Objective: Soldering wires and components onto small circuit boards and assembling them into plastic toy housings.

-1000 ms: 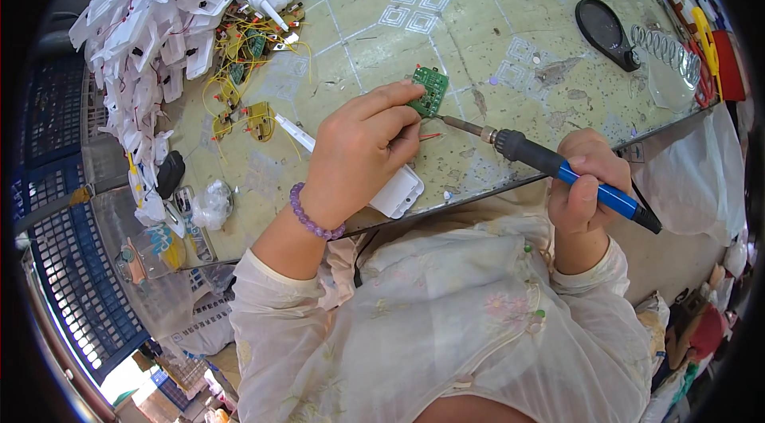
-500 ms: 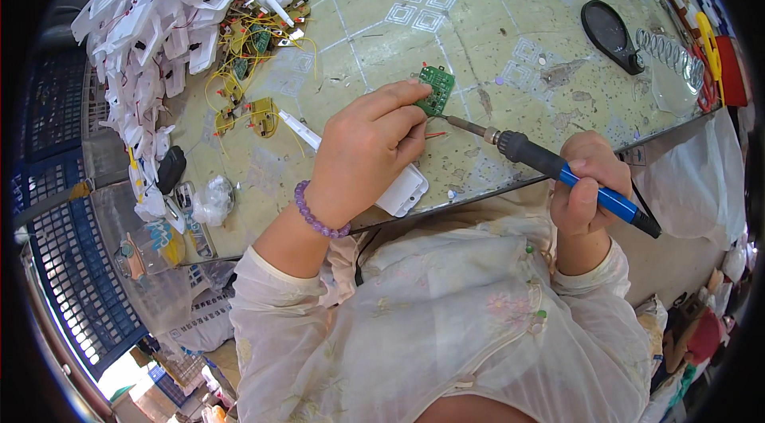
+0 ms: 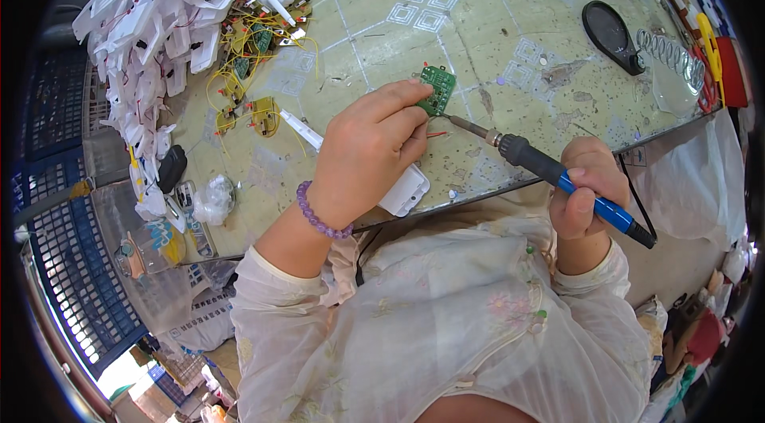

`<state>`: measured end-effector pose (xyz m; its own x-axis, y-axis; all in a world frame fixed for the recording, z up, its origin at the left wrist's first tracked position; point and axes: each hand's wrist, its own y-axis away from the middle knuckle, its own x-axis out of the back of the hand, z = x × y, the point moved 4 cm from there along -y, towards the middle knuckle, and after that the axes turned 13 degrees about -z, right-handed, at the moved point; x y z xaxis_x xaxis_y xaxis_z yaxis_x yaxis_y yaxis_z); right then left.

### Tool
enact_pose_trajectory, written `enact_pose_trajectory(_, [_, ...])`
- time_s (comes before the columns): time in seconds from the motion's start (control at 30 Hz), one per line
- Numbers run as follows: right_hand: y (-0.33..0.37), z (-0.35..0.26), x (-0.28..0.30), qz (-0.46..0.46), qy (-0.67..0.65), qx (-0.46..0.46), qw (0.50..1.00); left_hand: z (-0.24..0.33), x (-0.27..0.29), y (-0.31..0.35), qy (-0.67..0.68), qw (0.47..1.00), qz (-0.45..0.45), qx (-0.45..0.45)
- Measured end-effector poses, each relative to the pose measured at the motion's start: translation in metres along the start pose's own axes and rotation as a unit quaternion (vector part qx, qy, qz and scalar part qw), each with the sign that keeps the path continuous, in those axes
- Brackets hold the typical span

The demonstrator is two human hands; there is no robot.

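Between the fingers of my left hand [image 3: 374, 144] is a small green circuit board [image 3: 438, 89], held by its left side above the table. My right hand [image 3: 591, 186] is closed round a soldering iron [image 3: 532, 158] with a blue and black handle. The iron's tip touches or nearly touches the board's lower edge. Under my left hand lies a white plastic housing [image 3: 408, 190], its middle hidden by the hand. A short red wire [image 3: 436, 135] shows just below the board.
At the left rises a heap of white plastic housings [image 3: 171, 17], with yellow-wired circuit boards [image 3: 255, 41] beside it. A black magnifier [image 3: 607, 29] and a metal coil stand [image 3: 669, 52] lie at the right. A crumpled clear bag [image 3: 213, 200] sits near the left front edge.
The rear end of the soldering iron has dipped slightly toward me, and its tip has shifted a little right along the board's lower edge. My left hand and the board have hardly moved.
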<state>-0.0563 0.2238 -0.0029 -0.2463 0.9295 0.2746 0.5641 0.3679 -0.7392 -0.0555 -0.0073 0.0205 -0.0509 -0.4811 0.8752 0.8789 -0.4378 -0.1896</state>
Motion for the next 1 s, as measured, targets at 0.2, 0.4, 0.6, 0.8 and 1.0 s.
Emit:
enact_pose_trajectory(0.2, [-0.001, 0.0, 0.001, 0.001, -0.003, 0.0, 1.0, -0.001, -0.001, 0.0, 0.007, 1.0, 0.0, 0.001])
enact_pose_trajectory(0.4, [0.006, 0.004, 0.0, 0.066, -0.017, 0.007, 0.998, -0.002, 0.0, 0.0, 0.007, 1.0, -0.001, 0.005])
enact_pose_trajectory(0.6, [0.0, 0.004, 0.008, 0.141, -0.065, -0.034, 0.987, -0.001, 0.001, 0.0, 0.014, 1.0, -0.001, -0.008])
enact_pose_trajectory(0.8, [0.003, 0.012, 0.015, 0.224, -0.173, -0.094, 0.954, 0.011, 0.02, 0.0, 0.008, 1.0, -0.006, -0.025])
enact_pose_trajectory(1.0, [0.004, 0.012, 0.014, 0.229, -0.174, -0.087, 0.954, 0.025, 0.02, -0.003, -0.151, 0.986, -0.065, -0.034])
